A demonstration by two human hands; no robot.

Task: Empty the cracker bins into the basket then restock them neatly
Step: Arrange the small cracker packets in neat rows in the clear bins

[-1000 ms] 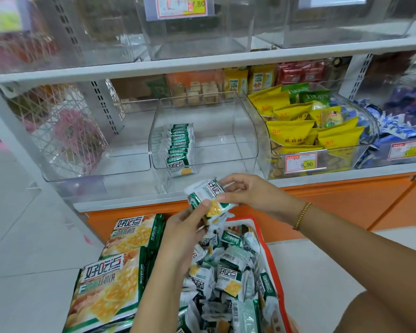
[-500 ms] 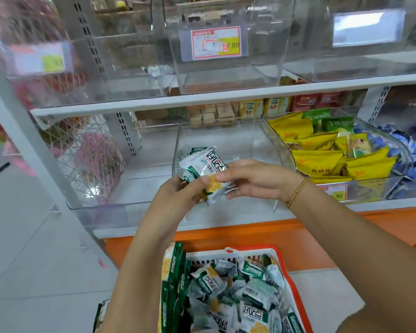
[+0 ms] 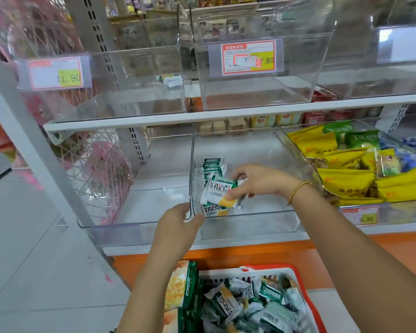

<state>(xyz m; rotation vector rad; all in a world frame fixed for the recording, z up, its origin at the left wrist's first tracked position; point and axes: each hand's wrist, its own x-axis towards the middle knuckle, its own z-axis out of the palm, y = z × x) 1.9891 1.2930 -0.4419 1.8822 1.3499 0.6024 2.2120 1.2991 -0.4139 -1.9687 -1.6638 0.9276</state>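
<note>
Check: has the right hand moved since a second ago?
Yes. The right hand, holding a cracker packet, went forward from in front of the middle bin to inside it.

Bright, even shop light falls from overhead, leaving only faint shadows. White glare streaks the clear acrylic bins on the upper shelf. Wide-angle distortion slants the shelf upright at the left edge, and the corners look soft.

The clear bin at the shelf's front edge: transparent hard plastic, glossy, smooth, reflective walls. The cracker packets inside it: shiny printed film, crimped at the sealed ends. Shelf: white, smooth, semi-matt coating. The basket rim: red moulded plastic, glossy. The price tag: printed paper behind a clear sleeve. The floor tiles: smooth, pale, low sheen.
</note>
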